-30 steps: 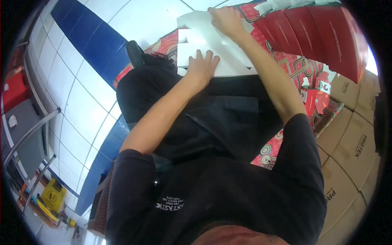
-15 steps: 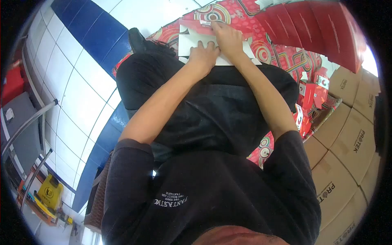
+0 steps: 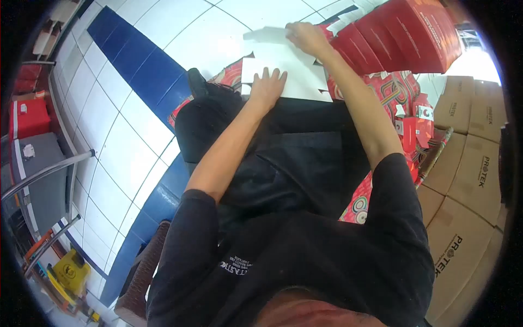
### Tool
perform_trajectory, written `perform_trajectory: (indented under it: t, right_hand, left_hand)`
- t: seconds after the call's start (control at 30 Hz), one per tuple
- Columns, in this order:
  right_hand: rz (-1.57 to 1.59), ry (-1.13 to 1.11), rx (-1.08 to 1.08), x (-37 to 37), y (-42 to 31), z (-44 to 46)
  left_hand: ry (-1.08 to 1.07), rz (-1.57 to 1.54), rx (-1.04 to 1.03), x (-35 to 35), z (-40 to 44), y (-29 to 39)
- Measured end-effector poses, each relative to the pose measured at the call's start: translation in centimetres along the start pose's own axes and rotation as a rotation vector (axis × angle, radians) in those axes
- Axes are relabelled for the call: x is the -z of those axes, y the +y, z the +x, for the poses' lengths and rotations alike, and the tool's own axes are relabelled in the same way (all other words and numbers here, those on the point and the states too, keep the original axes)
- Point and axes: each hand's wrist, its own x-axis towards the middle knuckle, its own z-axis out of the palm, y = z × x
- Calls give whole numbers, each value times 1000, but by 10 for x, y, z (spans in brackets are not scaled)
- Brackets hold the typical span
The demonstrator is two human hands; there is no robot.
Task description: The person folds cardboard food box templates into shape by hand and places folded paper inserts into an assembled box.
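1. Nearest, a black shirt (image 3: 327,256) with pale lettering is being worn, and both forearms are being stretched forward past its short sleeves.
2. The folded legs are being covered by black clothing (image 3: 297,163).
3. At the far edge of the lap, a white card (image 3: 302,82) with cut edges is being laid flat.
4. The left hand (image 3: 267,91) is being rested palm down on that card, its fingers being spread.
5. Just beyond, apart from the left, the right hand (image 3: 308,39) is being held with its fingers curled at the end of the card's raised flap (image 3: 267,35); whether the flap is being pinched cannot be told.
6. To the right, small red packages (image 3: 419,122) are being supported by a patterned red cloth (image 3: 389,87).
7. Beside these, brown cartons (image 3: 474,180) marked PROTEK are being kept stacked.
8. Beyond the right forearm, large red boxes (image 3: 387,38) are being lined up in a row.
9. To the left, white floor tiles (image 3: 114,136) are being crossed by a blue strip (image 3: 139,60).
10. At the far left, a grey surface (image 3: 46,180) is being bordered by a metal rail (image 3: 49,171).
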Motion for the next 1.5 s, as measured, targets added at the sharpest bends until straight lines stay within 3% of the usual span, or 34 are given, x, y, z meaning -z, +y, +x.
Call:
perform_trajectory:
  t: [0.07,0.13,0.17,0.2,0.23,0.3,0.37,0.43,0.47,0.53,0.67,0.73,0.87,0.93,0.97,1.03,1.13,1.17,1.23,1.37,1.5]
  right_hand:
    - [-115,-91,-129,12,-7,18]
    - [-167,-110,-152,10,-4,24]
    - [-185,241,-35,5,0,22]
    - [-198,591,80,4,2,19]
    - [-198,592,71,4,4,9]
    - [-60,431,-241,13,-6,-29]
    - [60,51,-506,10,0,-72]
    - [73,-207,-724,-33,40,-114]
    - [75,-202,-728,-47,47,-117]
    - [179,-599,-809,-66,52,-121]
    - [103,-506,-847,-90,61,-121]
    - [566,-336,-999,-104,87,-129]
    - [844,-326,-1068,-91,86,-129]
    - [1024,-261,-965,-95,87,-133]
    - [1020,-255,-972,-90,83,-130]
    - [563,-272,-890,-74,70,-121]
    - [375,-350,-956,-96,88,-119]
    - [374,-348,-958,-85,81,-119]
    - [1018,-312,-1153,-52,61,-118]
    - [1013,-416,-1205,-56,72,-112]
    - [717,-377,-1081,-88,91,-111]
  left_hand:
    - [-112,-71,44,-7,11,-9]
    - [-209,-294,-42,-28,18,-24]
    - [-356,-289,-20,-10,19,-25]
    - [-361,-286,-22,-13,19,-34]
    - [-307,-464,57,-15,20,-49]
    - [-260,-642,132,-20,30,-75]
    - [-166,-568,830,-19,36,-89]
    - [-266,-562,796,-15,41,-90]
    - [-367,-553,754,-13,44,-89]
    - [-327,-509,723,-19,44,-88]
    - [-231,-413,753,-32,44,-85]
    - [-278,-438,735,-37,49,-95]
    - [-317,-521,811,-47,48,-97]
    - [-255,-521,844,-45,45,-91]
    - [-186,-521,880,-40,44,-86]
    - [-190,-523,873,-32,43,-83]
    - [-191,-542,872,-27,44,-80]
    - [-197,-536,885,-25,45,-80]
    - [-204,-531,896,-21,46,-79]
    - [-217,-541,904,-12,47,-79]
    - [-176,-552,893,-14,45,-77]
